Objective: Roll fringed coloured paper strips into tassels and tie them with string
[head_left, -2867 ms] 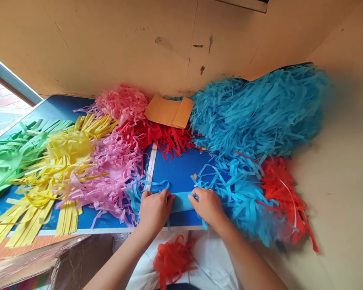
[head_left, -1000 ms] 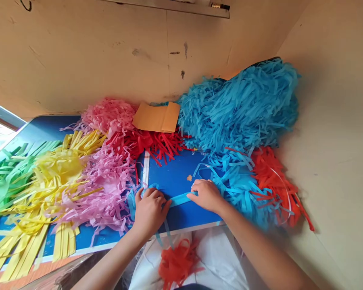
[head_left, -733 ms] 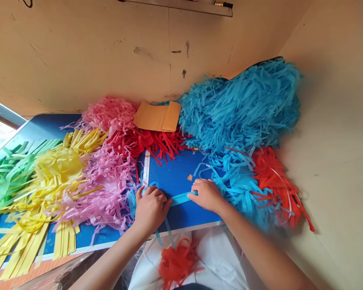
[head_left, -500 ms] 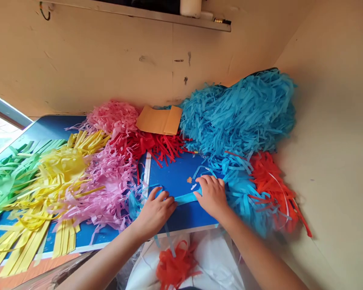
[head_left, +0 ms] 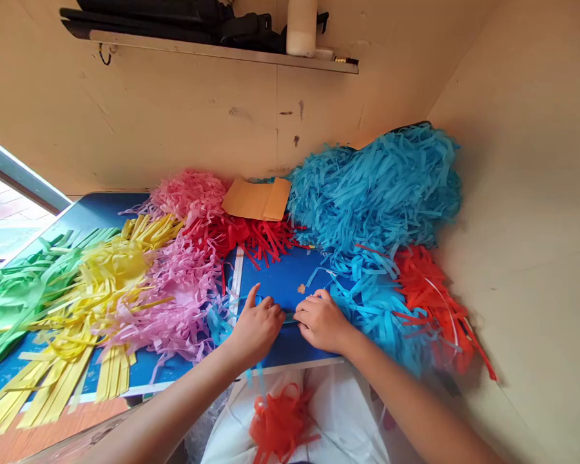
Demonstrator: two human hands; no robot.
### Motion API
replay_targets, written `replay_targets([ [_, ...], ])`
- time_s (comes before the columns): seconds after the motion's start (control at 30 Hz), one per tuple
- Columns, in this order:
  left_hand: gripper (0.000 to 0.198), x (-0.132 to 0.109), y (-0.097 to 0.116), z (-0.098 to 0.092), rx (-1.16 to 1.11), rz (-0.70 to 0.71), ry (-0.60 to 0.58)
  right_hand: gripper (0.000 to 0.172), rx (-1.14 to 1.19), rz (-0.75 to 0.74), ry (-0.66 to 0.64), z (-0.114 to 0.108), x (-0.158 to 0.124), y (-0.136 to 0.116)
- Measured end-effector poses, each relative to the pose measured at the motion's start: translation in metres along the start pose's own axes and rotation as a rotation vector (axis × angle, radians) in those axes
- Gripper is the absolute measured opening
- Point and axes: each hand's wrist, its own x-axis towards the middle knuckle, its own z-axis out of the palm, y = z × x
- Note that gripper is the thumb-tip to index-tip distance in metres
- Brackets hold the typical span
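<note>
Between my hands a short stretch of blue tissue-paper strip [head_left: 290, 318] shows, low over the blue table [head_left: 270, 283]. My left hand [head_left: 260, 325] grips its left end, fingers curled and thumb raised. On the other end, my right hand [head_left: 323, 320] is closed with fingers bent inward. Loose blue fringe [head_left: 218, 320] hangs by my left hand, and thin blue strands drop below it over the table edge. To the right of my right hand lies a heap of blue fringe [head_left: 386, 316]. A red paper tassel [head_left: 281, 422] rests on my lap.
Green fringe [head_left: 33, 277], yellow fringe [head_left: 111, 264] and pink fringe [head_left: 183, 290] cover the table's left side. A brown envelope [head_left: 256, 200] lies on red fringe [head_left: 265, 237]. A large blue fringed bundle [head_left: 381, 187] leans by the wall, beside red-orange fringe [head_left: 430, 283]. Above runs a shelf [head_left: 222, 55].
My right hand has moved left, closer to my left hand, so less of the blue strip shows between them. My left thumb has lifted. The view has tilted up slightly.
</note>
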Motion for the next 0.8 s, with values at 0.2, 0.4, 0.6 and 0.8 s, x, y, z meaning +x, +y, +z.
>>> replay_targets([
  [0.2, 0.022, -0.006, -0.001, 0.001, -0.036, -0.108, 0.017, 0.016, -0.046, 0.087, 0.015, -0.001, 0.008, -0.014],
  [0.4, 0.023, -0.025, -0.009, 0.005, -0.116, -0.156, 0.120, 0.021, -0.058, 0.090, 0.032, 0.007, -0.001, -0.001],
  [0.6, 0.022, -0.037, -0.011, 0.009, -0.205, -0.224, 0.180, 0.011, 0.006, 0.036, 0.046, 0.006, -0.011, 0.011],
  [0.8, 0.023, -0.038, -0.011, 0.012, -0.236, -0.276, 0.187, 0.011, 0.047, 0.092, 0.091, 0.013, -0.011, 0.008],
])
